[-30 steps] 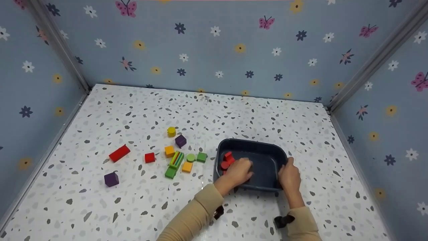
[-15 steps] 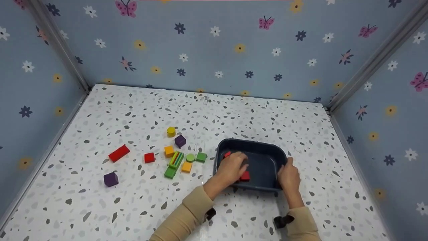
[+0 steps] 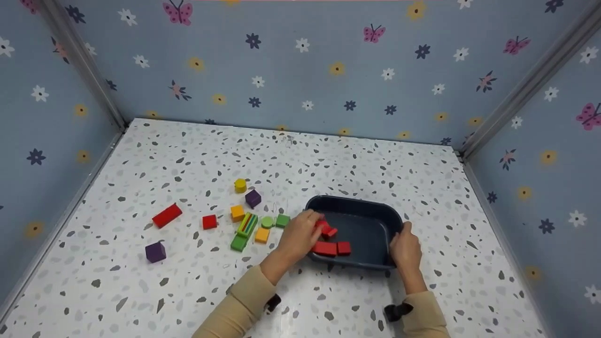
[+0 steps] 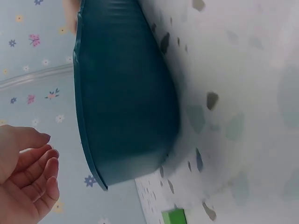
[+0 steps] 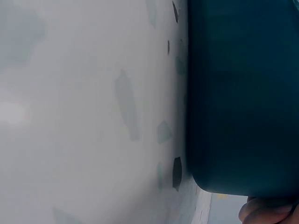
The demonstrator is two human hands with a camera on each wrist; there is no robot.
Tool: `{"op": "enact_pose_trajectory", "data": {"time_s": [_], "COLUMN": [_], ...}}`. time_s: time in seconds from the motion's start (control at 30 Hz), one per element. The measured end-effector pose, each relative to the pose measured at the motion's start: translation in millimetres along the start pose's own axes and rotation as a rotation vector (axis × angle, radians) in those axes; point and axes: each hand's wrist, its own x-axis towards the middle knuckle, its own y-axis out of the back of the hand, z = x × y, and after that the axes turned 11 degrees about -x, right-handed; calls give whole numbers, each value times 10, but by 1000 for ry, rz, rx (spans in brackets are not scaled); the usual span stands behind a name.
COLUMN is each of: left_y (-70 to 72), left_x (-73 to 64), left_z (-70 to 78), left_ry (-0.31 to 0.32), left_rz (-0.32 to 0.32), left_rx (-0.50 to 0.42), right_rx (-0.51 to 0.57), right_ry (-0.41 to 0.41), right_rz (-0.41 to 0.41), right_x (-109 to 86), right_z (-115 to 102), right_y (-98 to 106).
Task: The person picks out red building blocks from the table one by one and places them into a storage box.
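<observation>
A dark blue plastic tub (image 3: 366,230) stands on the speckled table, with several red blocks (image 3: 325,248) in its left part. My right hand (image 3: 406,248) grips the tub's right rim; in the right wrist view its fingers (image 5: 268,212) show at the tub's far end. Over the left rim is my left hand (image 3: 298,236), hiding part of that edge. The left wrist view shows this hand (image 4: 30,172) beside the tub wall (image 4: 126,93), its fingers loosely bent and nothing between them.
Left of the tub lie a green block (image 3: 282,221), a light green round piece (image 3: 267,222), orange blocks (image 3: 262,235), a striped block (image 3: 247,225), a yellow cylinder (image 3: 240,186), purple cubes (image 3: 155,252) and red blocks (image 3: 167,216). Patterned walls (image 3: 300,70) bound the table.
My left hand has moved left from inside the tub to its left rim, uncovering red blocks there. My right hand keeps its grip and the tub stays in place.
</observation>
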Motion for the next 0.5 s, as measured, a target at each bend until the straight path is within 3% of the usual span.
{"op": "enact_pose_trajectory", "data": {"time_s": [0.5], "left_y": [306], "left_x": [-242], "left_z": [-391], "left_ry": [113], "left_rz": [88], "left_rx": [69], "right_rx": [3], "right_ry": [-15], "right_rz": [-10], "right_x": [12], "right_z": [4], "right_y": [-2]}}
